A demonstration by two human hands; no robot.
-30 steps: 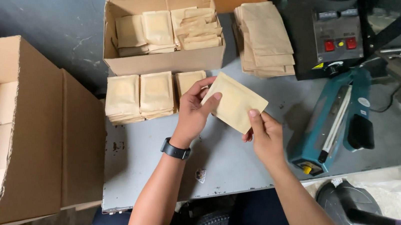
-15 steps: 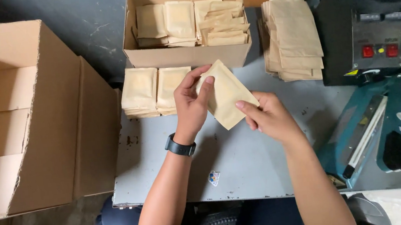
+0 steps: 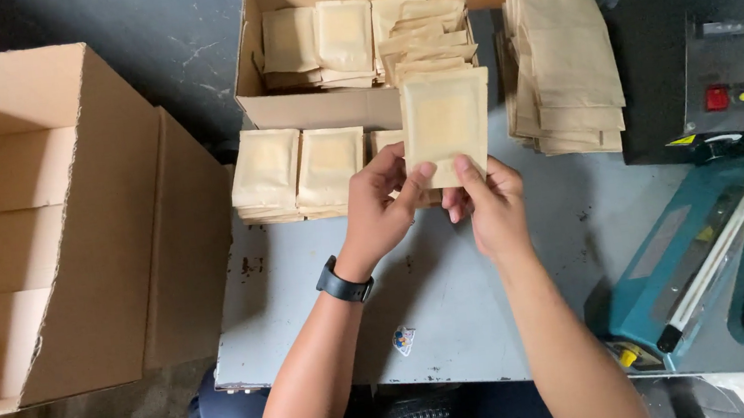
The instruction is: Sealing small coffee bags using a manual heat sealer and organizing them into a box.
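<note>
On a scuffed grey tabletop point(image 3: 456, 293), both hands, left hand point(image 3: 381, 203) and right hand point(image 3: 488, 200), are pinching one tan pouch point(image 3: 446, 121) upright; stacked pouches point(image 3: 298, 171) are waiting at ten o'clock, the large carton point(image 3: 46, 218) lying unfilled.

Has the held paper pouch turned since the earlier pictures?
Yes. The pouch was tilted; now it stands square to the open box behind, pinched by left hand and right hand.

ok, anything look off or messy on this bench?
Mostly tidy. In the small carton, the right-hand packets lie tilted and fanned, unlike the neat stacks on the table. The held pouch looks square and intact in both hands.
</note>
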